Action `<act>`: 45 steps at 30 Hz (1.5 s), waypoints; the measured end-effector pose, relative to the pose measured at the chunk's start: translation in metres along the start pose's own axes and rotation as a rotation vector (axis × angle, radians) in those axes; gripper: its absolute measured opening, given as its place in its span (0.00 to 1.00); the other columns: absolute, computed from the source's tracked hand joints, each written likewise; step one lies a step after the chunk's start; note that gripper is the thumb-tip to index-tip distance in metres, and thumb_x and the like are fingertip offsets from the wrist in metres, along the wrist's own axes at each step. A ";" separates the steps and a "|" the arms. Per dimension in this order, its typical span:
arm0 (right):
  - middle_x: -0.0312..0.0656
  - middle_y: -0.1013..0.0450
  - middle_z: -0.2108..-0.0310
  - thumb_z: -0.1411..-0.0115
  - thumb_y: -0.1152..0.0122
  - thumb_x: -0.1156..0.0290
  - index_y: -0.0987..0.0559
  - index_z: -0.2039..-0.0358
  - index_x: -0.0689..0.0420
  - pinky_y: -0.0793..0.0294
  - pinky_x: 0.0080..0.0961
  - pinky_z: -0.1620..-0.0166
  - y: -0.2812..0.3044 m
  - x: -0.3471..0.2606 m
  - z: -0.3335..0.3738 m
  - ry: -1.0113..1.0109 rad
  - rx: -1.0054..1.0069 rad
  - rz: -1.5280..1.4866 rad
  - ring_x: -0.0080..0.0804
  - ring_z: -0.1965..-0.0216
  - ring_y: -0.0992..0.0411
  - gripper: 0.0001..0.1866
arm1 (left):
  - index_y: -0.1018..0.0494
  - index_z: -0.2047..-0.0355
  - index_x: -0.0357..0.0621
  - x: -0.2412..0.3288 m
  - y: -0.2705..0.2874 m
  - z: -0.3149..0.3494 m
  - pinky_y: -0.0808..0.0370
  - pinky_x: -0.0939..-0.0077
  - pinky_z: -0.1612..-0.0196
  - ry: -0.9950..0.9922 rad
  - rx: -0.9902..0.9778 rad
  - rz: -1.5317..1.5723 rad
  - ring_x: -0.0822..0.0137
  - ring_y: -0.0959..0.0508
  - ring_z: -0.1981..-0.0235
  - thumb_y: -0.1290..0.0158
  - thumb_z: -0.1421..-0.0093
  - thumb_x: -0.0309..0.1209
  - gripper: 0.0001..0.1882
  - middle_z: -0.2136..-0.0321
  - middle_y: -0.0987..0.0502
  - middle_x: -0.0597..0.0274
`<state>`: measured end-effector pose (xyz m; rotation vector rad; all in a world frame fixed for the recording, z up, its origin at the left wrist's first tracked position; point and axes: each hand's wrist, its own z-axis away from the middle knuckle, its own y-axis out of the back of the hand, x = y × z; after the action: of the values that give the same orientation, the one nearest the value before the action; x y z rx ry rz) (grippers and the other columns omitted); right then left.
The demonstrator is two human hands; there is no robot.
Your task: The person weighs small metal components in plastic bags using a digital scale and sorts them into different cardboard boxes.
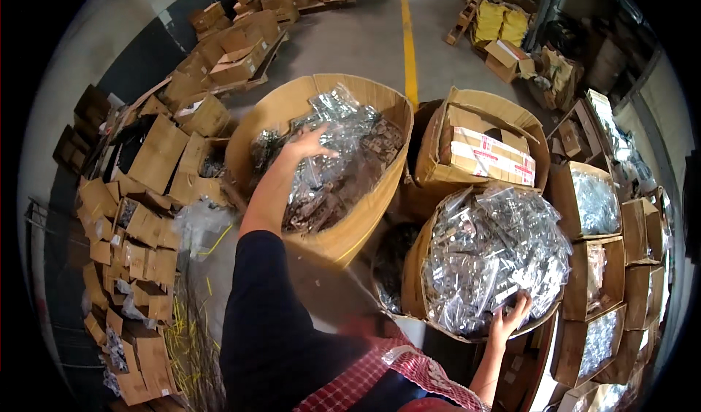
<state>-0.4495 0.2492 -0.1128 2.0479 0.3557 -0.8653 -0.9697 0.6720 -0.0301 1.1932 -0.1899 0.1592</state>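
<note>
My left arm reaches forward into a big round-sided cardboard box [350,245]. My left hand [312,143] rests on the clear plastic bags of metal parts [343,120] in it, fingers spread. Loose brownish metal pieces [380,145] lie beside the bags. Nearer me on the right, a second big carton [416,277] is heaped with clear bags of silvery metal parts [496,244]. At that heap's near edge is my right hand [512,315], thumb and fingers apart, touching the bags near a pale strip or label [505,294]. No bag is lifted in either hand.
Behind the right carton stands another large box [456,171] with a taped carton [489,153] inside. Stacked open bins [595,273] line the right side. Opened cartons [146,262] and yellow straps [186,346] crowd the left. A yellow floor line [409,47] runs away ahead.
</note>
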 end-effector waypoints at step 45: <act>0.46 0.33 0.58 0.57 0.40 0.73 0.26 0.60 0.62 0.34 0.36 0.51 0.014 -0.031 -0.007 -0.010 0.057 -0.065 0.43 0.56 0.34 0.20 | 0.24 0.75 0.41 0.039 0.012 0.013 0.36 0.80 0.81 -0.341 0.150 0.920 0.76 0.31 0.84 0.42 0.43 0.30 0.07 0.83 0.27 0.68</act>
<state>-0.4609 0.2486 -0.0798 2.0934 0.3982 -0.9340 -0.9353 0.6650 -0.0055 1.2000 -1.0395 0.7827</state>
